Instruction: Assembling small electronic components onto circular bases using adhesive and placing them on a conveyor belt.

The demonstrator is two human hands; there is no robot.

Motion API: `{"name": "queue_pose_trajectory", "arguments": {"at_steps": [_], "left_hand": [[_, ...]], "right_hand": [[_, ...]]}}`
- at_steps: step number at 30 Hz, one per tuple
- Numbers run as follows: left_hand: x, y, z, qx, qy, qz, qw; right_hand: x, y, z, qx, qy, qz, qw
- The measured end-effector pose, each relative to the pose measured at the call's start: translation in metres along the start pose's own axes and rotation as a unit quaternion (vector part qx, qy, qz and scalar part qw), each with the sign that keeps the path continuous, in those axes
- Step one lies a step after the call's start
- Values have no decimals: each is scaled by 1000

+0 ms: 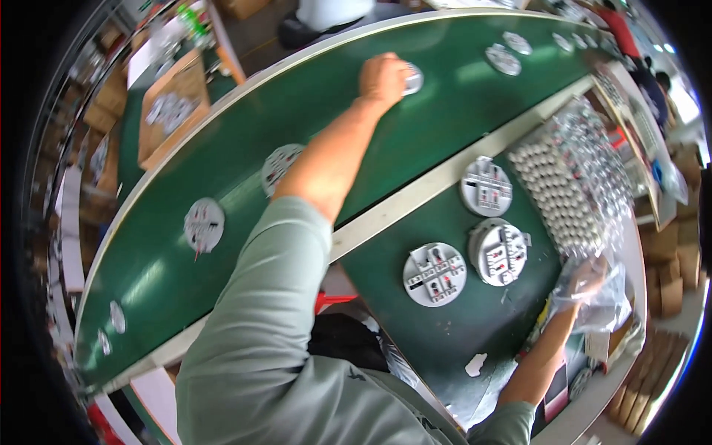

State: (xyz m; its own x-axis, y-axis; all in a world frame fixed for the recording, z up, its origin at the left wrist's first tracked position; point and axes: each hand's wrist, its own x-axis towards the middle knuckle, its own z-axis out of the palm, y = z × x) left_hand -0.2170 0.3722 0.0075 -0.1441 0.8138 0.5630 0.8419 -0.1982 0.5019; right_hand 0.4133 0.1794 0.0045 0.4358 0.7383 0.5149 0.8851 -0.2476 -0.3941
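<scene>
My left arm stretches across the green belt (pixel 245 141), and my left hand (pixel 384 80) is closed at the edge of a round pale disc (pixel 415 78) near the belt's far side. The fingertips are partly hidden behind the hand. On the right, my right hand (pixel 588 278) is at a clear plastic bag (pixel 604 300), whose film blurs the fingers; whether they grip anything is unclear. Between my arms, a round white disc with dark and red parts (pixel 434 274) lies on the green bench. Stacked discs (pixel 501 252) and another disc (pixel 486 187) are beyond it.
A block of small white cylindrical parts (pixel 556 196) under bubble wrap (pixel 593 156) occupies the bench's right side. A pale rail (pixel 415 191) separates bench and belt. More discs (pixel 204 225) lie along the belt. A cardboard box of parts (pixel 174 111) stands beyond it, and a person (pixel 334 13) is opposite.
</scene>
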Motion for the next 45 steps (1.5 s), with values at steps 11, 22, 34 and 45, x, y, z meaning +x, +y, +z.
{"name": "queue_pose_trajectory", "arguments": {"at_steps": [11, 22, 34, 45], "left_hand": [[12, 38, 11, 101, 104, -46, 988], [22, 24, -15, -13, 6, 69, 998], [-1, 15, -25, 69, 93, 10, 993], [-2, -6, -56, -55, -21, 40, 997]], "right_hand": [[20, -17, 0, 45, 53, -5, 998], [31, -38, -19, 70, 23, 73, 995], [19, -46, -21, 72, 13, 59, 996], [14, -27, -28, 39, 6, 32, 999]]}}
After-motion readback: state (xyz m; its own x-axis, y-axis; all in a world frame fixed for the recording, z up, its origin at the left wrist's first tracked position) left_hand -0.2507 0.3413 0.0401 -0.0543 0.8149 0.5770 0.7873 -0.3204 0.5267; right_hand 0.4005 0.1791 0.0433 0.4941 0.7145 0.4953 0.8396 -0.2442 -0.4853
